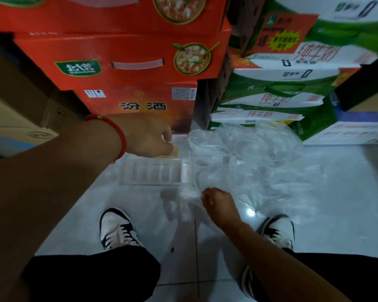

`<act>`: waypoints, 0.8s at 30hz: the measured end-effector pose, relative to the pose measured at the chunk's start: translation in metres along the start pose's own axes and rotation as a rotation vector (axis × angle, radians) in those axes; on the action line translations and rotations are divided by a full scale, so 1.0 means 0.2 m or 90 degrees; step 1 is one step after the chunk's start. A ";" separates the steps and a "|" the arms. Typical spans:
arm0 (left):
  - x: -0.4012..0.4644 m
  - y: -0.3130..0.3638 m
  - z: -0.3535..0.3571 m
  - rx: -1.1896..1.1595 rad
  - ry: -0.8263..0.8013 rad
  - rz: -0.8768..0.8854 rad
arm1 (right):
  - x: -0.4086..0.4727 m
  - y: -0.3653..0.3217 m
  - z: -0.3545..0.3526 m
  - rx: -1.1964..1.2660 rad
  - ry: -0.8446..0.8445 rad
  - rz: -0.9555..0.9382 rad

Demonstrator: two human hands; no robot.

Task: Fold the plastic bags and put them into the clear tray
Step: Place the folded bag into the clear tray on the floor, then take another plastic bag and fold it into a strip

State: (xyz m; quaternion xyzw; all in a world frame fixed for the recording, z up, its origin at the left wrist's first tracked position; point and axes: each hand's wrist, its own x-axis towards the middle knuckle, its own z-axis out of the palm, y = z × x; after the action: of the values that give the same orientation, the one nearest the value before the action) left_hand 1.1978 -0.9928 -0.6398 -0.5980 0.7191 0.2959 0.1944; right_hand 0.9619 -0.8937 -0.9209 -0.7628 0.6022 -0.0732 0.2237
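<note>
Pinching an edge of the crumpled plastic bags (pixel 249 162) on the floor (pixel 347 203), the right hand (pixel 218 205) sits at 5 o'clock of the clear tray (pixel 155 172), while the left hand (pixel 148 136), fingers curled, touches the tray's 12 o'clock rim.
</note>
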 end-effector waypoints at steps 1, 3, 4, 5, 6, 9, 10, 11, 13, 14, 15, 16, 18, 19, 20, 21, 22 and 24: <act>0.00 0.01 0.01 -0.013 -0.005 0.011 | 0.01 -0.01 -0.08 0.090 -0.007 0.028; 0.00 0.04 0.03 -0.040 -0.007 0.037 | 0.03 -0.05 -0.27 0.210 -0.013 0.057; 0.00 0.06 0.04 -0.046 -0.002 0.049 | 0.03 -0.07 -0.38 0.256 -0.005 0.058; 0.00 0.08 0.05 -0.051 0.002 0.057 | 0.03 -0.11 -0.49 0.298 0.004 0.060; -0.01 0.11 0.06 -0.060 0.006 0.059 | 0.02 -0.14 -0.59 0.341 0.015 0.062; -0.03 0.20 0.08 -0.146 0.015 0.060 | 0.00 -0.25 -0.87 0.436 0.032 0.059; -0.04 0.24 0.07 -0.202 0.030 0.067 | -0.02 -0.28 -0.95 0.447 0.048 0.053; -0.05 0.29 0.07 -0.267 0.056 0.076 | -0.04 -0.30 -1.03 0.448 0.075 0.043; -0.08 0.37 0.04 -0.386 0.138 0.104 | -0.10 -0.31 -1.20 0.413 0.142 0.016; -0.09 0.40 0.02 -0.428 0.183 0.122 | -0.12 -0.31 -1.27 0.370 0.172 0.000; -0.12 0.43 -0.01 -0.460 0.224 0.146 | -0.15 -0.30 -1.35 0.310 0.193 -0.016; -0.14 0.45 -0.04 -0.488 0.255 0.169 | -0.17 -0.28 -1.41 0.245 0.208 -0.032; -0.20 0.47 -0.08 -0.530 0.288 0.203 | -0.21 -0.24 -1.54 0.166 0.238 -0.053; -0.24 0.48 -0.09 -0.546 0.291 0.218 | -0.21 -0.22 -1.60 0.149 0.252 -0.060; -0.27 0.47 -0.10 -0.559 0.284 0.235 | -0.21 -0.20 -1.66 0.127 0.262 -0.068; -0.29 0.47 -0.11 -0.566 0.276 0.252 | -0.21 -0.19 -1.72 0.103 0.268 -0.084; -0.32 0.47 -0.12 -0.566 0.268 0.266 | -0.21 -0.17 -1.77 0.084 0.273 -0.106; -0.34 0.48 -0.13 -0.569 0.221 0.273 | -0.20 -0.15 -1.84 0.085 0.281 -0.152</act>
State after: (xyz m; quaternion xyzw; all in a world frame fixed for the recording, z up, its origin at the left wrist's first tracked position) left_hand 1.1214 -0.9485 -0.5582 -0.5023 0.6505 0.5034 -0.2666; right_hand 0.8366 -0.9436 -0.5744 -0.7776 0.5359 -0.3036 0.1266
